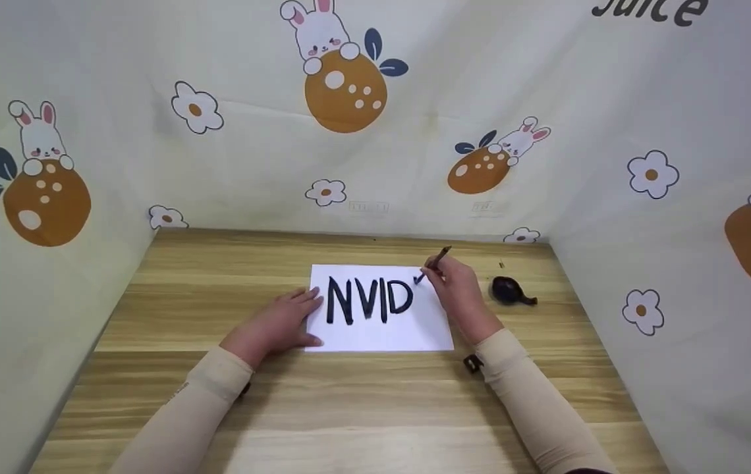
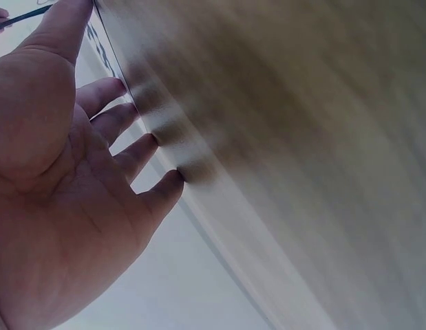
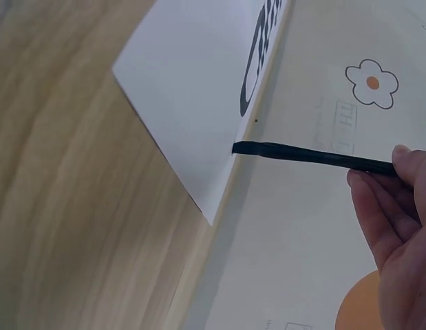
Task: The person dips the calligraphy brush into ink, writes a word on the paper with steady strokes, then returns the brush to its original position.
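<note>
1. Right hand (image 1: pixel 460 291): grip is narrow; thumb and fingertips pinch a slender black brush (image 3: pixel 302 155) along its shaft.
2. Brush position: tilted, its bristle end directed down at the upper right part of a white rectangular paper sheet (image 1: pixel 382 338). Whether the bristles touch the surface cannot be told with certainty.
3. Thick black hand-painted lettering (image 1: pixel 383 301) on the sheet reads "NVID"; the bristle end is just right of the last letter.
4. Left hand (image 1: pixel 278 324): grip is wide, nothing pinched; thumb and spread fingers rest at the sheet's left edge.
5. The sheet lies flat between the hands on a light-brown wood-grain counter (image 1: pixel 375 401).
6. A glossy black teardrop-shaped dish (image 1: pixel 508 290) sits right of the right hand, its narrow end pointing right.
7. Cream fabric backdrop (image 1: pixel 250 164), printed with rabbits, orange fruit and flowers: encloses the counter's rear and sides.
</note>
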